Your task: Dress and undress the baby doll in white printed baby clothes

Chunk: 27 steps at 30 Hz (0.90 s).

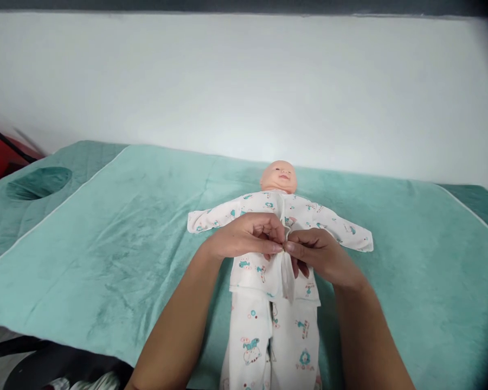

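Observation:
A baby doll (pixel 279 176) lies on its back on a teal towel (pixel 138 233), head away from me, arms spread. It wears a white printed top (pixel 309 211) and matching trousers (pixel 256 341). My left hand (pixel 248 235) and my right hand (pixel 317 254) meet over the doll's chest. Both pinch the front edge of the top where its two sides come together. A loose white strip of the top (pixel 287 279) hangs down below my fingertips.
The towel covers a padded green table (pixel 36 184) with a round face hole at the far left. A white wall (pixel 244 86) runs behind it. Something red and black (pixel 0 154) lies at the left edge. Dark objects (pixel 57 368) sit below the table's near edge.

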### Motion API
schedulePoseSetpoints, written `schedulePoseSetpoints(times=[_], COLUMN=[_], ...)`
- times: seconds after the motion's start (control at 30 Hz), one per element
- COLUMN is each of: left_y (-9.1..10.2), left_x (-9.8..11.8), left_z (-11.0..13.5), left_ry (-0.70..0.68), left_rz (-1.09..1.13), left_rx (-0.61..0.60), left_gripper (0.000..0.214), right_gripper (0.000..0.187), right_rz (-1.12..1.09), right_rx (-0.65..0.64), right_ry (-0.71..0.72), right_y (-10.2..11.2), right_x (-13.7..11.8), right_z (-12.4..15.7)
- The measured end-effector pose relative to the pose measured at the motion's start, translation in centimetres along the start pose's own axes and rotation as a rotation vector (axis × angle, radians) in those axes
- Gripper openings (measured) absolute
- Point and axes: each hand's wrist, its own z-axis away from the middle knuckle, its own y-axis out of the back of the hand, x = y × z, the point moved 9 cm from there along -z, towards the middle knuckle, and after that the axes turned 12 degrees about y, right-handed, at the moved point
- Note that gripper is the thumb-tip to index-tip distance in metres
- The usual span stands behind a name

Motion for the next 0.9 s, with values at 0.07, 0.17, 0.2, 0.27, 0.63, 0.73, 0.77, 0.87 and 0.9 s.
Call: schedulePoseSetpoints(times=[0.07,0.17,0.2,0.27,0.63,0.73,0.77,0.87,0.9], left_y=[-0.07,-0.10,-0.07,-0.03,0.34,0.48,0.50,0.51,0.51], left_x=[0.09,0.12,0.10,0.04,-0.05,-0.02,-0.04,-0.16,-0.22], left_z=[0.03,0.06,0.06,0.04,-0.12,-0.16,-0.19,-0.28,-0.30], left_ry=[0.000,-0.006,-0.006,-0.007,-0.009,-0.006,0.000,0.024,0.034], left_rz=[-0.012,-0.027,-0.027,-0.019,0.011,0.003,0.004,0.000,-0.012], left_rx=[0.003,0.001,0.001,-0.002,0.040,0.062,0.067,0.081,0.089], left_gripper=[0.012,0.010,0.010,0.010,0.016,0.019,0.019,0.021,0.021], right_gripper=[0.044,0.043,0.042,0.042,0.021,0.022,0.022,0.024,0.027], right_rz=[-0.001,-0.025,-0.040,-0.079,-0.061,-0.066,-0.062,-0.025,-0.010], right_rx=[-0.013,-0.030,-0.039,-0.066,-0.089,-0.039,-0.028,0.015,0.033], right_ry=[-0.007,-0.007,-0.005,0.001,-0.105,-0.119,-0.122,-0.145,-0.154], right_y=[-0.08,-0.20,-0.26,-0.44,-0.80,-0.74,-0.75,-0.63,-0.55], right_x=[0.02,0.04,0.06,0.09,0.79,0.82,0.82,0.91,0.95], right_z=[0.03,0.10,0.12,0.18,0.34,0.25,0.22,0.21,0.22])
